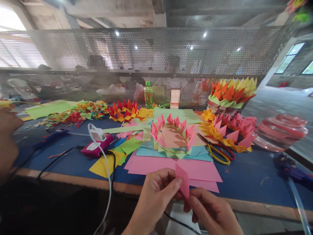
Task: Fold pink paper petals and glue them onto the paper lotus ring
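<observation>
My left hand (154, 192) and my right hand (210, 210) pinch a small folded pink paper piece (183, 182) between them, just in front of the table's near edge. Both hands are closed on it. Beyond them lie pink paper sheets (149, 164) and a half-built paper flower (172, 137) with pink pointed petals on a ring.
Scissors with red and yellow handles (218, 151) lie right of the flower. Finished paper flowers (232, 93) stand at the back right, coloured scraps (80, 112) at the back left. A white charger and cable (97, 135), a glue gun (290, 168) and a green bottle (148, 94) are also on the blue table. Another person's arm (7, 140) is at far left.
</observation>
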